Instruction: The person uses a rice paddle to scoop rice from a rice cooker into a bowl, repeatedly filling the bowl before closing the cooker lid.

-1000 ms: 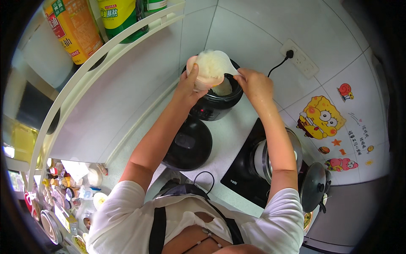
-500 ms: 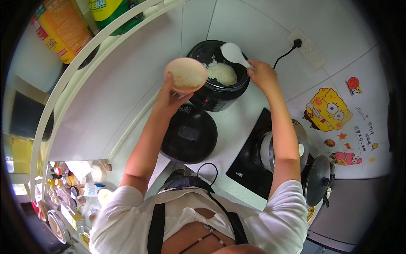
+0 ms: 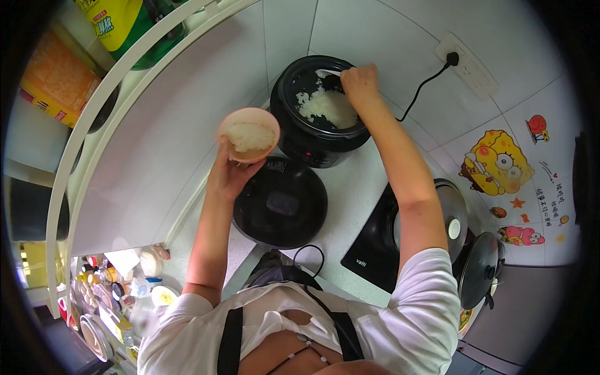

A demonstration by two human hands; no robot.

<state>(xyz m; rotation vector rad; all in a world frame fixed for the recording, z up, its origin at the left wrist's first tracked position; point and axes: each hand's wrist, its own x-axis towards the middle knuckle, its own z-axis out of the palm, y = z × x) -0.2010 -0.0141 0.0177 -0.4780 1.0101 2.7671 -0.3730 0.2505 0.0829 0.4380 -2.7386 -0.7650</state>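
A pink bowl (image 3: 272,147) with white rice (image 3: 247,136) in it is held by my left hand (image 3: 230,172), thumb at its side and fingers beneath. It hangs just left of a black rice cooker (image 3: 312,150), which stands with its inside exposed. Loose cooked rice (image 3: 328,106) lies in the cooker's pot. My right hand (image 3: 360,86) is closed at the pot's far right rim, gripping a white rice paddle (image 3: 326,73). Only part of the paddle shows inside the pot; the hand hides the rest.
The cooker's round black lid (image 3: 281,203) sits in front of it. On the right are a black cooktop (image 3: 369,250) with a lidded pot and a dark lidded pan (image 3: 480,269). A white shelf rail (image 3: 94,119) curves along the left. A black plug (image 3: 452,59) is in the wall socket.
My right hand has brought the paddle from above the cooker's rim down into the pot. The bowl in my left hand has moved left and slightly down, away from the cooker.
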